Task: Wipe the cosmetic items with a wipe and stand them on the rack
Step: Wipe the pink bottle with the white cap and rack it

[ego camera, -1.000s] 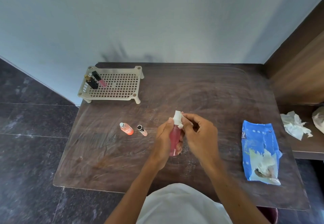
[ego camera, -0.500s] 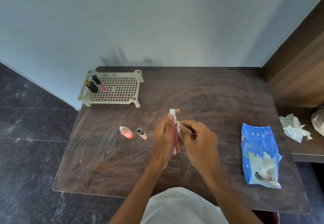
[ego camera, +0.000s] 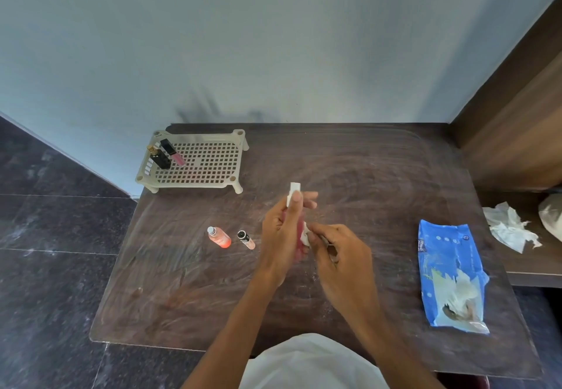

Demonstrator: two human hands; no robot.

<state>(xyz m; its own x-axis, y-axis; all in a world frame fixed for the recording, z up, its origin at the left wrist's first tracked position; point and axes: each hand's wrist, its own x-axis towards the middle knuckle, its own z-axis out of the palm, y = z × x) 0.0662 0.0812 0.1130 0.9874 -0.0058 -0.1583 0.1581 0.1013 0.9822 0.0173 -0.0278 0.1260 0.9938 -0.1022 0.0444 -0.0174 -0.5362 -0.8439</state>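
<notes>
Your left hand (ego camera: 281,232) gripped the pink spray bottle (ego camera: 301,225) upright above the middle of the table (ego camera: 380,175), fingers curled round it. Your right hand (ego camera: 342,253) pinched a white wipe (ego camera: 305,237) against the bottle's lower side. The rack (ego camera: 209,165) stood at the far left corner, two dark cosmetics (ego camera: 162,155) standing on it

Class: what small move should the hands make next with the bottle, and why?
Probably draw the wipe down the pink bottle to its base: the right hand pinches it against the lower body, the left hand grips the bottle, which is not yet on the rack.
</notes>
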